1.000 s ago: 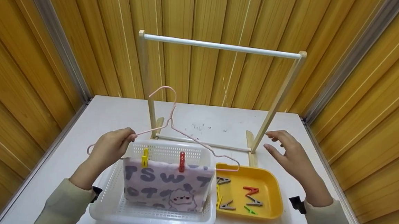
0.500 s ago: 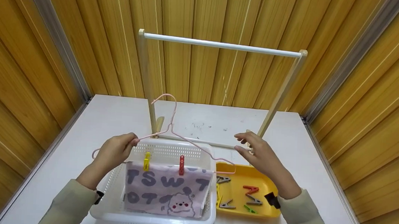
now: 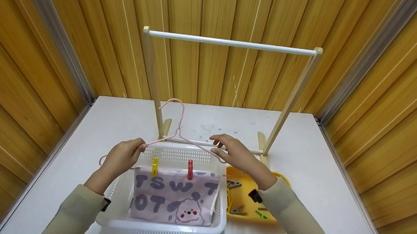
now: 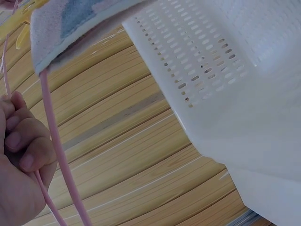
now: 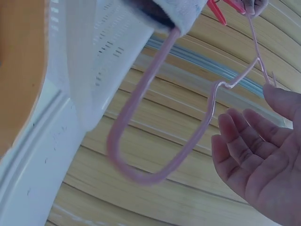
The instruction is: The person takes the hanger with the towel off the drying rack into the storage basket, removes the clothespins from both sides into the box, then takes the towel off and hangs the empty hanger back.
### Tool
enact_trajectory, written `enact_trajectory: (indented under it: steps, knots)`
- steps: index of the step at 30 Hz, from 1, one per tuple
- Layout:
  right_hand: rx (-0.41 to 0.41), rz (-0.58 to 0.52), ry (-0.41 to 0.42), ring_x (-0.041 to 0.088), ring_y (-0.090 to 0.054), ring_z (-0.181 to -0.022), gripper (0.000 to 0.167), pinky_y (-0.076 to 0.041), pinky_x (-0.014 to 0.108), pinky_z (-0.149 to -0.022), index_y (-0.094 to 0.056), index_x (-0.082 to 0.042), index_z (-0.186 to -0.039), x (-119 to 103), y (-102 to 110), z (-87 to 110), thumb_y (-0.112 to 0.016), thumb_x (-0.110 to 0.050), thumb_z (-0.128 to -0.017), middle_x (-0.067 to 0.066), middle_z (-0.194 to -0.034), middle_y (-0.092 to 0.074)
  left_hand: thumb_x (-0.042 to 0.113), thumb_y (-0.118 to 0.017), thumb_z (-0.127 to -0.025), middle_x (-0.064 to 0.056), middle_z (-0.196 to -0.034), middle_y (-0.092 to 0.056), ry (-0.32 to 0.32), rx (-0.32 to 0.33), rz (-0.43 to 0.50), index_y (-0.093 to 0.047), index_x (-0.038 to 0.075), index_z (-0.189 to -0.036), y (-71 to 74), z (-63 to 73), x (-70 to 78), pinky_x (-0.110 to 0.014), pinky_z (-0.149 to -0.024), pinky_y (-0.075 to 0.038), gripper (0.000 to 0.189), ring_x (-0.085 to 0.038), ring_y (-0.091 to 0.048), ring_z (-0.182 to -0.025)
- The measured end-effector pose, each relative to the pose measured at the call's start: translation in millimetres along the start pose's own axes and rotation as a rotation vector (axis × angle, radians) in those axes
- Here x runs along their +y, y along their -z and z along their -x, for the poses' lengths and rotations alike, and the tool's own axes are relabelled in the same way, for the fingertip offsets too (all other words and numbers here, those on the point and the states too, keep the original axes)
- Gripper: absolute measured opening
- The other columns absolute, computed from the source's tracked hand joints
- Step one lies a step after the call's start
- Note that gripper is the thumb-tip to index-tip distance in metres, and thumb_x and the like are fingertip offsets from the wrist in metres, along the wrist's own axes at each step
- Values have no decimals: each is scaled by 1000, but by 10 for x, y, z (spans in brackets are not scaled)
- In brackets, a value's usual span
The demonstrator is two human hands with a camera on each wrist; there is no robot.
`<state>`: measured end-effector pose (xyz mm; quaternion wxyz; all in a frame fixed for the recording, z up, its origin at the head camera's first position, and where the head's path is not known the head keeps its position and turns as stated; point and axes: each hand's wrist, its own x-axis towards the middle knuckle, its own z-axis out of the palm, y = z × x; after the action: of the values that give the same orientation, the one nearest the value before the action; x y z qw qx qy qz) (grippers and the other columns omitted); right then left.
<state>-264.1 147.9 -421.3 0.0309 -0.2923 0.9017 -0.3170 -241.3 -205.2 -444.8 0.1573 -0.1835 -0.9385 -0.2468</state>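
My left hand (image 3: 123,157) grips the left arm of a pink wire hanger (image 3: 180,120), its fingers curled round the wire in the left wrist view. Over the hanger's lower bar hangs a pale pink cloth (image 3: 174,198) with grey letters and a cartoon animal. A yellow clothespin (image 3: 154,167) and a red clothespin (image 3: 190,169) clip its top edge. The right hand (image 3: 237,155) is beside the hanger's right arm, fingers loosely bent and thumb apart. In the right wrist view its palm (image 5: 270,160) holds nothing, with the wire loop close by.
Below the cloth stands a white perforated basket (image 3: 162,227). A yellow tray (image 3: 247,217) with several clothespins sits right of it, partly behind the right forearm. Behind both, a wooden rack with a white top rail (image 3: 231,42) stands on the white table (image 3: 334,197).
My right hand has moved left from beside the rack's right post to the hanger's right arm. The left hand lowered the hanger and cloth slightly, still gripping the same arm.
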Motion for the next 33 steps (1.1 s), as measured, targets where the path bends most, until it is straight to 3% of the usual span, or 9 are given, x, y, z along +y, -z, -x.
enact_trajectory:
  steps: [9, 15, 21, 30, 33]
  knots:
    - [-97, 38, 31, 33, -69, -107, 38, -56, 49, -95, -57, 0, -139, 34, -151, -258, -57, -15, -105, 18, -115, -72, 11, -66, -97, -8, -70, -62, -15, -14, -8, -64, 3, -84, -69, -101, -22, -33, -59, -43, 15, -14, -46, -62]
    - [-80, 24, 59, 28, -71, -92, 29, -59, 38, -81, -64, 1, -131, 105, -226, -297, -57, -6, -103, 17, -102, -75, 13, -65, -98, -9, -71, -66, -43, -13, -27, -63, 4, -83, -110, -169, -40, -39, -58, -48, 18, -17, -52, -61]
    - [-43, 58, 74, 23, -69, -77, 25, -55, 26, -69, -69, 2, -120, 151, -293, -346, -54, 4, -100, 16, -91, -75, 12, -64, -99, -9, -72, -64, -49, -34, -19, -64, 4, -83, -145, -204, -78, -38, -60, -48, 18, -15, -52, -63]
    - [59, 194, 45, 25, -72, -75, 15, -59, 39, -74, -76, -2, -103, 130, -387, -381, -62, -1, -98, 10, -83, -78, 15, -62, -102, -8, -79, -66, 17, -105, 43, -73, 1, -94, -175, -218, -137, -36, -67, -49, 19, -15, -53, -71]
    - [74, 226, 41, 26, -72, -75, 14, -58, 43, -75, -77, -3, -98, 122, -416, -390, -63, -2, -97, 9, -80, -77, 17, -60, -103, -10, -86, -70, 57, -138, 49, -74, 2, -105, -171, -203, -141, -38, -70, -51, 21, -17, -57, -75]
